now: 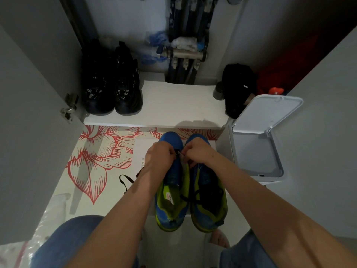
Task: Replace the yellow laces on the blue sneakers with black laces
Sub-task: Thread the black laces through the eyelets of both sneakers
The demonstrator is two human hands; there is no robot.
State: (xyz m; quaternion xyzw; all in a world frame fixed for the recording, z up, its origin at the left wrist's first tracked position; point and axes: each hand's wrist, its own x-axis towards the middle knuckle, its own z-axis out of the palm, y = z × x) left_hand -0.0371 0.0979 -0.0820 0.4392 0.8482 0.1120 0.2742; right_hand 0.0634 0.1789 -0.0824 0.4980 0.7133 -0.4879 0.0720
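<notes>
Two blue sneakers with yellow-green lining stand side by side on the floor, toes pointing away from me. The left sneaker has my two hands over its front eyelets. My left hand and my right hand each pinch a black lace between them near the toe. A loose end of black lace trails on the floor to the left of my left forearm. The right sneaker has black lace crossing its tongue. No yellow lace is visible.
A white bin with its lid up stands right of the sneakers. A white shelf ahead carries a pair of black shoes and a black cap. A red flower pattern covers the floor. My knees in jeans frame the bottom.
</notes>
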